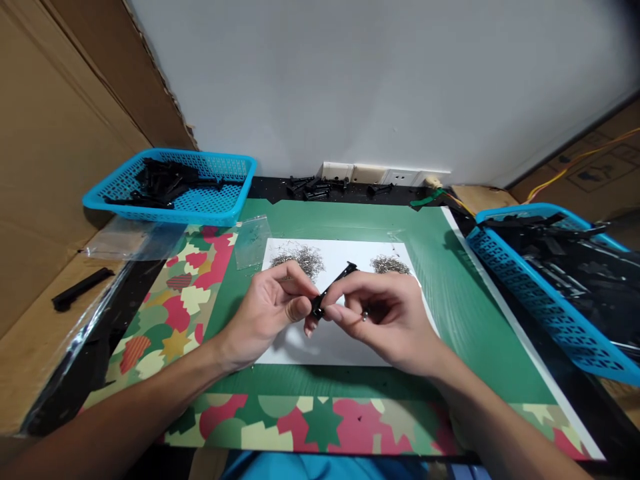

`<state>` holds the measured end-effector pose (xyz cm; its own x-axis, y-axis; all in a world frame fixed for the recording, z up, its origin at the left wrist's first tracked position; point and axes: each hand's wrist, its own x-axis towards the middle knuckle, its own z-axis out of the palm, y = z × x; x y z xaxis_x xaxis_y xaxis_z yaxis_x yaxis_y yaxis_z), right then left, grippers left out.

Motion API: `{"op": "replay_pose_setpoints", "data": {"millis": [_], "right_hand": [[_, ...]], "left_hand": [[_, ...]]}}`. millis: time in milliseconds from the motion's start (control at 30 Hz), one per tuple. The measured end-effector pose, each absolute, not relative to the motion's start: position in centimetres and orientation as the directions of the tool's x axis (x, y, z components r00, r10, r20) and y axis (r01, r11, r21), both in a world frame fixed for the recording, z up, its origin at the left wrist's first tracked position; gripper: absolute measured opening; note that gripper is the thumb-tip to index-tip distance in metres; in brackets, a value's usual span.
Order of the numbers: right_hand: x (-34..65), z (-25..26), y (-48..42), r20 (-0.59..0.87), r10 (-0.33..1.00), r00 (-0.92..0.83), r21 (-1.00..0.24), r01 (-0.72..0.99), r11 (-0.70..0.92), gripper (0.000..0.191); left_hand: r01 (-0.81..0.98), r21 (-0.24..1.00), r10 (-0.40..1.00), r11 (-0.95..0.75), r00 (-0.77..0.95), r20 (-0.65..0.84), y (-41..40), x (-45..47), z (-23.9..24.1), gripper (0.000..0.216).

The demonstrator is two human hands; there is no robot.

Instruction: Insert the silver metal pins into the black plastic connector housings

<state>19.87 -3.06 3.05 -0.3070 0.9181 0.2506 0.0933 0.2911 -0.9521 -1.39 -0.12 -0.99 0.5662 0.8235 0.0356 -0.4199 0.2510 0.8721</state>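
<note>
A narrow black plastic part (pixel 338 278) is held tilted over the white sheet, its far end up to the right. My left hand (pixel 273 303) is closed around its lower end, between thumb and fingers. My right hand (pixel 387 310) is closed in a pinch against the same end; anything between its fingertips is too small to make out. A small shiny metal bit (pixel 365 315) shows at the right-hand fingers. Just behind the hands, two heaps of tiny metal pieces, a left heap (pixel 303 260) and a right heap (pixel 390 265), lie on the white sheet (pixel 345 250).
A blue basket (pixel 200 215) of black parts stands back left, another blue basket (pixel 545 313) at right. Several loose black parts (pixel 317 189) lie along the wall below sockets (pixel 400 176). One black part (pixel 83 289) rests on cardboard at left. A clear bag (pixel 253 243) lies on the green mat (pixel 470 320).
</note>
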Motion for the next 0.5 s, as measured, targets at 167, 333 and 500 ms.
{"op": "replay_pose_setpoints", "data": {"millis": [167, 333, 500], "right_hand": [[19.92, 3.00, -2.98, 0.231, 0.921, -0.315, -0.963, 0.061, 0.263, 0.008], [19.70, 3.29, -2.88, 0.193, 0.938, -0.288, -0.971, 0.083, 0.225, 0.005], [19.78, 2.73, -2.75, 0.178, 0.934, -0.311, -0.982, 0.010, 0.191, 0.006]], "left_hand": [[-0.425, 0.871, 0.825, 0.246, 0.563, 0.042, 0.14, -1.37, -1.14, 0.028], [-0.411, 0.879, 0.825, 0.242, 0.564, 0.036, 0.15, -1.39, -1.21, 0.029], [-0.389, 0.887, 0.829, 0.248, 0.559, 0.013, 0.14, -1.42, -1.38, 0.033]]}}
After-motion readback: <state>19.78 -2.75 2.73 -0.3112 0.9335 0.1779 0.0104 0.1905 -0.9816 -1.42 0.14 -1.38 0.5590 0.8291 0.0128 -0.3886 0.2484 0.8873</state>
